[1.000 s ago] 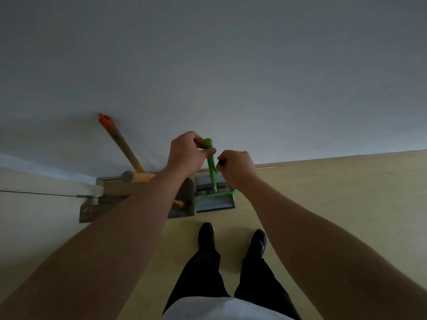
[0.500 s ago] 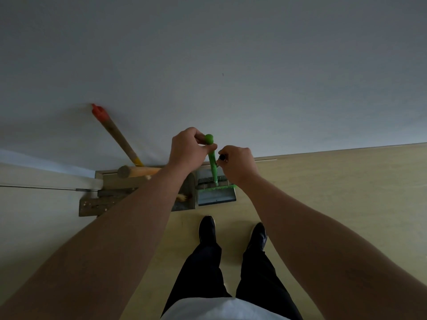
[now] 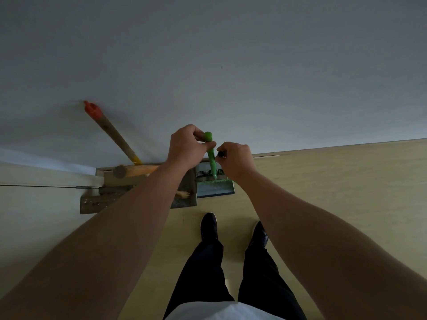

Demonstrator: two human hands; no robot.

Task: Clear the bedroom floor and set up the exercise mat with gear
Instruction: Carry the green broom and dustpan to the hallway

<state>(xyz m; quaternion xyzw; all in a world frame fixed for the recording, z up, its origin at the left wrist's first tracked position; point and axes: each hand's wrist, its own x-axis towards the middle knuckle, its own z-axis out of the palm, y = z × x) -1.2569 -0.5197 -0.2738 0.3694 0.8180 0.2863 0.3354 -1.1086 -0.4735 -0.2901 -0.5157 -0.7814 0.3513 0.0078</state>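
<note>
Plain grey-white wall [image 3: 254,54], pale wood-look floor [image 3: 335,192], thin skirting strip [image 3: 265,155] at their join, white panel [image 3: 34,204] at left, dim even light.

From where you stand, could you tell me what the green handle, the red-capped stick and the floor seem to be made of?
The green handle is probably plastic: an even bright colour with a smooth, rounded end. The red-capped stick is likely wood, a matte brown shaft; its cap looks plastic. The floor shows pale wood-look boards, perhaps laminate, with faint grain and low sheen.
</note>
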